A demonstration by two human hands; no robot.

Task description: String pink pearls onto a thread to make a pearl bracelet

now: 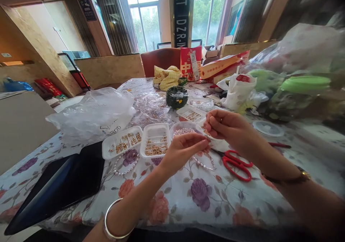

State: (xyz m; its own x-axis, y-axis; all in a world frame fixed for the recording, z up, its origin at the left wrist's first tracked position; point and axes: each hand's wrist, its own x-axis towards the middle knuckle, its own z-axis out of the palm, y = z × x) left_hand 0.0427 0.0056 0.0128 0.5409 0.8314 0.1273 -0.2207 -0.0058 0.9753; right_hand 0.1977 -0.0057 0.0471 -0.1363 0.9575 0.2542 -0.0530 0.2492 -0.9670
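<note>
My left hand [183,149] and my right hand [229,129] meet above the flowered table, fingertips pinched together near a round clear tub of pale beads [185,129]. What they pinch is too small to make out. A string of pearl beads [206,163] lies on the cloth just below the hands. A second pearl strand [125,167] curls to the left. Two white trays [122,141] [156,141] with gold beads stand left of the tub. Red scissors [235,163] lie under my right wrist.
A black tablet [59,186] lies at the near left. A crumpled clear plastic bag [94,112] sits behind the trays. More bead trays [192,113], a dark bowl [176,96], a white bag [238,91], red cartons and a chair stand at the back.
</note>
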